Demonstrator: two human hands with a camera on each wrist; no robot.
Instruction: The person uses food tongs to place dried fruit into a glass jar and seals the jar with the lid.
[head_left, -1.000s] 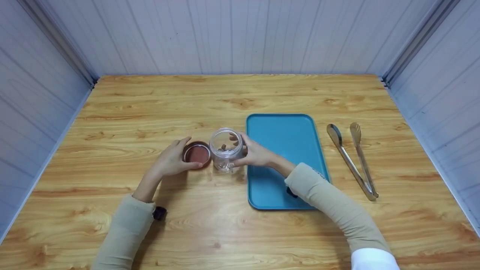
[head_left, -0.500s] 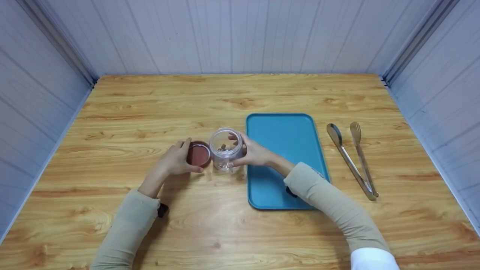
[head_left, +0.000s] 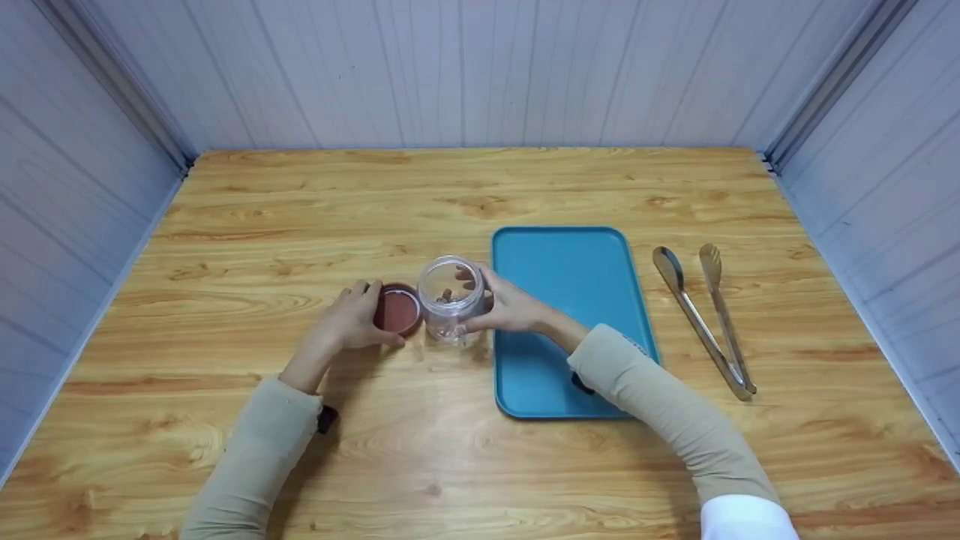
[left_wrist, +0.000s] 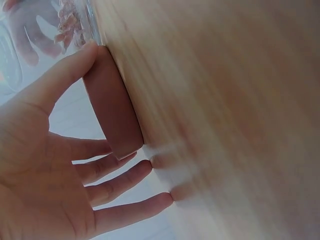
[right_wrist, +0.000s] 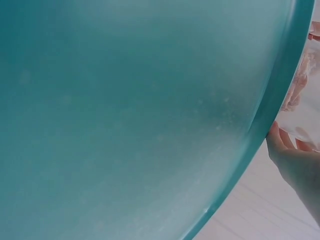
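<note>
A reddish-brown round lid (head_left: 399, 310) lies inner side up on the wooden table, close against the left of a clear jar (head_left: 444, 324). My left hand (head_left: 351, 319) holds this lid from its left side. In the left wrist view, the thumb sits at one end of the lid (left_wrist: 112, 102) and fingers at the other, with two fingertips down on the table. The open-topped jar stands upright with a few small brownish pieces inside. My right hand (head_left: 512, 304) grips it from the right, some fingers showing through the clear wall.
A blue rectangular tray (head_left: 559, 262) lies right of the jar, under my right forearm. Farther right, metal tongs (head_left: 705, 322) rest spread on the table (head_left: 322, 202). Pale panel walls (head_left: 465, 75) enclose the back and both sides.
Over the past second my left hand has shifted slightly right, sliding the lid a little that way beside the jar. The right hand and jar stay in place.
</note>
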